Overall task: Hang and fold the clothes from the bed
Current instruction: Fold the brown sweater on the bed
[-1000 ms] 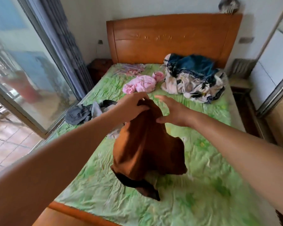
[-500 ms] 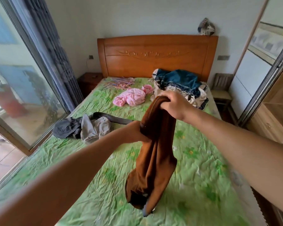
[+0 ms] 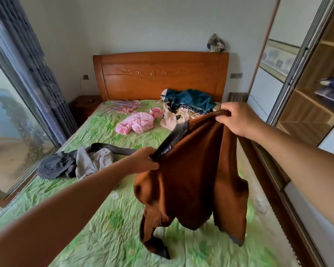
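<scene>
A brown garment (image 3: 193, 174) with a dark waistband hangs spread above the bed (image 3: 96, 218), its lower ends dangling near the green sheet. My left hand (image 3: 143, 160) grips the waistband at its lower left end. My right hand (image 3: 237, 118) grips the opposite end, higher and to the right. On the bed lie a pink garment (image 3: 137, 123), a grey and black heap (image 3: 75, 163) at the left, and a pile of blue and cream clothes (image 3: 187, 104) by the headboard.
Several thin coloured hangers (image 3: 120, 106) lie near the headboard (image 3: 160, 74). A glass door and curtain (image 3: 37, 64) run along the left. An open wardrobe (image 3: 312, 89) with shelves stands at the right, close to the bed's edge.
The garment was bunched in a narrow hanging bundle; now my hands have pulled apart and it is stretched open along the waistband. My view has tilted up.
</scene>
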A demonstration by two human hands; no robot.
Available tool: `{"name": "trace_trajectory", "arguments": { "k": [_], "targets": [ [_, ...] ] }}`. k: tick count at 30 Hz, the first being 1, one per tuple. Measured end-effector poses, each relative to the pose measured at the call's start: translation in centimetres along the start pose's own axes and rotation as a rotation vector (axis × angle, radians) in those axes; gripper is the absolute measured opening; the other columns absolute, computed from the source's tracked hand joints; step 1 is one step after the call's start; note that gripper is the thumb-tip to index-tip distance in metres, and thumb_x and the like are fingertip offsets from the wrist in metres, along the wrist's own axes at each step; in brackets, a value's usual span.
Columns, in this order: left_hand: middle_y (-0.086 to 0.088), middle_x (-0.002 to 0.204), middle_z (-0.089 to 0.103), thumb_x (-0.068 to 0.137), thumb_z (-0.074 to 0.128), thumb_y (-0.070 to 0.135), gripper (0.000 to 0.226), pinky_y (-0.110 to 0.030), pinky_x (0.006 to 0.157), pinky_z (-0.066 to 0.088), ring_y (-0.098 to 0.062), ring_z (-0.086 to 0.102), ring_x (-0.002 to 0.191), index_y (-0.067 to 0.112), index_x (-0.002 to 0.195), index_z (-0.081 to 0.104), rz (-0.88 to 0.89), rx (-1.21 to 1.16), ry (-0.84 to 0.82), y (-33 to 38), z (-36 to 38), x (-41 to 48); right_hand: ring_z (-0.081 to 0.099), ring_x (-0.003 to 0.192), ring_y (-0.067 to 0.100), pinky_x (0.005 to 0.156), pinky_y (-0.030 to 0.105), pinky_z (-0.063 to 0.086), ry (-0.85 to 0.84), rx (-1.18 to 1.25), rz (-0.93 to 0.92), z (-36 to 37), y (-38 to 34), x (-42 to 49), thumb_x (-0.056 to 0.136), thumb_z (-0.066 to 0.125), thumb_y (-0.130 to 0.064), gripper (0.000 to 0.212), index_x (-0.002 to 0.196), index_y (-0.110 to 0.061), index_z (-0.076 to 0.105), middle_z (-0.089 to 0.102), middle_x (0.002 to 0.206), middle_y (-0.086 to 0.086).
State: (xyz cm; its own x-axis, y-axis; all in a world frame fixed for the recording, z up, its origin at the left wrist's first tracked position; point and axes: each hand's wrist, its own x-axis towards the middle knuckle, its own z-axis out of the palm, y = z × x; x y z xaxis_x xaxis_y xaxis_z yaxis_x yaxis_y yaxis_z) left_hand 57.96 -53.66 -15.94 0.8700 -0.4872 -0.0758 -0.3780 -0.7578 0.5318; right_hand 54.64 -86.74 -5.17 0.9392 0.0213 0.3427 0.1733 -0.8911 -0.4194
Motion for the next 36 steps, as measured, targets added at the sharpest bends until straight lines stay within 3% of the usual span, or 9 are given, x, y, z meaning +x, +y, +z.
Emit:
{"name": "trace_trajectory", "arguments": {
  "k": [2, 4, 8, 10, 15, 21, 25, 29, 36],
  "targets": [
    [0.010, 0.069, 0.055, 0.068, 0.063, 0.032, 0.015, -0.027, 0.061, 0.041, -0.001, 0.050, 0.056, 0.027, 0.081, 0.057, -0.001, -0.094, 0.025, 0.5, 0.1, 0.0, 0.058, 0.081, 0.027, 0.071, 0.038, 0.041, 0.006, 0.035, 0.050, -0.4, 0.7, -0.6, 0.089, 0.066, -0.019, 0.016, 0.075, -0.018, 0.057, 0.057, 0.076, 0.001],
    [0.011, 0.067, 0.054, 0.079, 0.067, 0.017, 0.019, -0.021, 0.054, 0.040, 0.003, 0.049, 0.050, 0.032, 0.086, 0.057, 0.036, -0.119, 0.111, 0.7, -0.5, 0.4, 0.055, 0.079, 0.024, 0.070, 0.037, 0.040, -0.030, 0.058, 0.097, -0.6, 1.5, -1.0, 0.087, 0.067, -0.013, 0.016, 0.081, -0.021, 0.054, 0.055, 0.079, -0.002],
    [0.000, 0.078, 0.061, 0.083, 0.068, 0.011, 0.023, -0.027, 0.059, 0.044, -0.013, 0.057, 0.064, 0.027, 0.099, 0.062, 0.107, -0.083, 0.211, 2.0, -4.0, 1.4, 0.060, 0.096, 0.026, 0.086, 0.039, 0.051, -0.259, -0.138, 0.125, -0.9, 2.9, -1.6, 0.096, 0.061, -0.018, 0.017, 0.110, -0.026, 0.064, 0.065, 0.106, 0.004],
    [0.001, 0.082, 0.061, 0.083, 0.077, 0.017, 0.022, -0.028, 0.064, 0.042, -0.016, 0.056, 0.072, 0.024, 0.098, 0.061, 0.105, -0.023, 0.248, 2.5, -5.6, 1.8, 0.060, 0.098, 0.030, 0.087, 0.040, 0.050, -0.265, -0.204, 0.110, -1.1, 3.2, -1.8, 0.100, 0.056, -0.022, 0.011, 0.108, -0.024, 0.063, 0.066, 0.111, 0.012],
    [0.003, 0.095, 0.065, 0.081, 0.079, 0.046, 0.039, -0.031, 0.077, 0.046, -0.017, 0.059, 0.088, 0.019, 0.107, 0.066, -0.031, 0.160, -0.059, 2.8, -5.3, 0.4, 0.058, 0.092, 0.029, 0.077, 0.038, 0.044, -0.056, 0.014, 0.092, -0.9, 3.6, -2.3, 0.104, 0.049, -0.022, 0.014, 0.113, -0.020, 0.060, 0.061, 0.099, 0.008],
    [0.007, 0.107, 0.072, 0.075, 0.085, 0.044, 0.053, -0.034, 0.090, 0.054, -0.011, 0.068, 0.097, 0.024, 0.120, 0.066, -0.142, 0.151, -0.291, 1.3, -2.9, -1.9, 0.061, 0.090, 0.033, 0.075, 0.041, 0.047, 0.041, 0.092, 0.128, 0.3, 6.2, -2.6, 0.101, 0.052, -0.016, 0.012, 0.106, -0.018, 0.063, 0.066, 0.097, 0.013],
    [0.006, 0.105, 0.065, 0.079, 0.081, 0.017, 0.045, -0.015, 0.076, 0.046, -0.010, 0.062, 0.093, 0.023, 0.120, 0.062, -0.149, 0.153, -0.136, 0.8, -1.4, -2.6, 0.060, 0.088, 0.035, 0.073, 0.041, 0.046, 0.036, 0.231, 0.226, 1.6, 7.5, -2.9, 0.096, 0.051, -0.009, 0.013, 0.098, -0.015, 0.063, 0.062, 0.092, 0.014],
    [-0.009, 0.102, 0.065, 0.076, 0.080, 0.012, 0.043, -0.043, 0.085, 0.052, -0.033, 0.063, 0.098, 0.027, 0.109, 0.057, -0.260, 0.036, 0.210, -0.5, -1.5, -3.1, 0.059, 0.096, 0.035, 0.075, 0.034, 0.037, 0.085, 0.315, 0.243, 2.3, 8.7, -3.5, 0.091, 0.049, -0.016, 0.014, 0.097, -0.012, 0.062, 0.060, 0.095, 0.009],
    [-0.004, 0.093, 0.056, 0.083, 0.081, 0.027, 0.045, -0.030, 0.061, 0.039, -0.020, 0.053, 0.079, 0.019, 0.119, 0.056, -0.221, -0.001, 0.501, 2.2, -3.8, -2.6, 0.062, 0.078, 0.039, 0.064, 0.045, 0.049, -0.052, -0.256, -0.087, -0.1, 9.8, -5.3, 0.105, 0.037, -0.039, 0.029, 0.105, -0.012, 0.047, 0.063, 0.083, 0.016]
  ]
}}
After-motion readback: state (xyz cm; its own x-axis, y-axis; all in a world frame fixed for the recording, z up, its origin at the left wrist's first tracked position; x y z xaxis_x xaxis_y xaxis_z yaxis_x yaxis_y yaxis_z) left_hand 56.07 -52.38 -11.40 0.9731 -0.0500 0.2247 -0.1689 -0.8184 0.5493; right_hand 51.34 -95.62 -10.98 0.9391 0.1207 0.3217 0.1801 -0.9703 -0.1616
